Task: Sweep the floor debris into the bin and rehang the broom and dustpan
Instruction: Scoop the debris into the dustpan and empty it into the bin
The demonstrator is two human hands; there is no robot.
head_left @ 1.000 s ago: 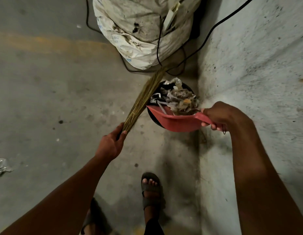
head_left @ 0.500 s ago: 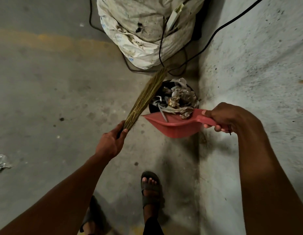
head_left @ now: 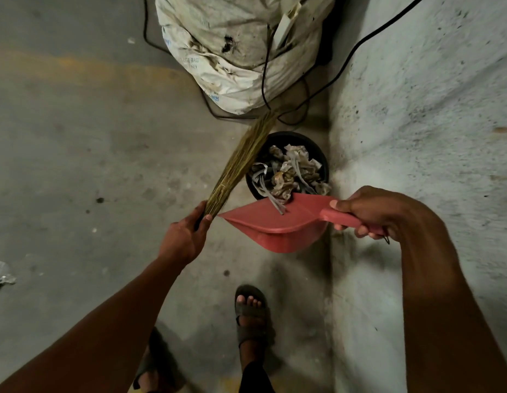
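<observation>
Near the centre of the frame the right hand point(head_left: 368, 214) has its fingers curled around the handle of the red dustpan point(head_left: 275, 225), and the thumb lies along the top of the handle. The pan points from the hand toward the left of the frame, so its long axis runs almost level across the picture, and its open lip is at the far left end, close to the other hand. The black bin point(head_left: 287, 165) stands just above the pan in the frame, beside the foot of the wall point(head_left: 430, 109), and it is already full of crumpled debris point(head_left: 289, 174). One grey strip point(head_left: 277, 204) hangs from the bin over the back part of the pan, so the pan seems to be almost empty; whether small dust remains inside I cannot tell. The left hand point(head_left: 187, 236) grips the broom point(head_left: 241, 163) at the bound end, and the bristles rise to the upper right, passing the left side of the bin rim and ending near the white sack point(head_left: 235, 52). As I judge it, the coming move depends on this: the bin lies beyond the long side of the pan, not at its lip, so the right hand, the nearer one, must turn the lip toward the bin. A shiny scrap point(head_left: 0, 275) lies on the floor point(head_left: 76, 137) at the left edge, well apart.
</observation>
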